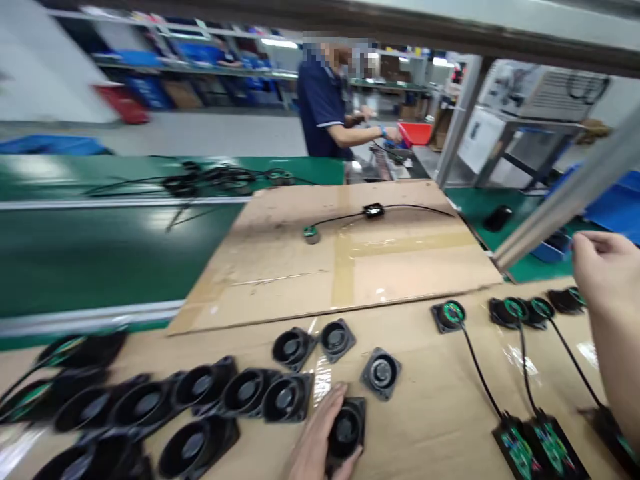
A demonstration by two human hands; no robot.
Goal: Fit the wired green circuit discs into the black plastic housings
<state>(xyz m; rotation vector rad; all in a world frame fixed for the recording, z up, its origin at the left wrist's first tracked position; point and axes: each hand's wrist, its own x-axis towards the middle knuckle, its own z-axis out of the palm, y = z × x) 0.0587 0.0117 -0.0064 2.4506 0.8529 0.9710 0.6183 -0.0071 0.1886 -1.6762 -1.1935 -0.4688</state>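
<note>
My left hand is wrapped around a black square fan housing at the front edge of the cardboard, thumb on one side and fingers on the other. Just beyond it lies a single housing, and two more rest behind to the left. My right hand is raised at the far right, fingers curled closed; whatever they may hold is hidden. Below that hand stand fan units with green circuit boards, one of them joined by a black cable to a boxed green board.
Several black housings crowd the left front. On the raised cardboard sheet lies a cabled round part. Black cables lie on the green belt. A slanted metal post and blue bin flank the right. A co-worker stands beyond.
</note>
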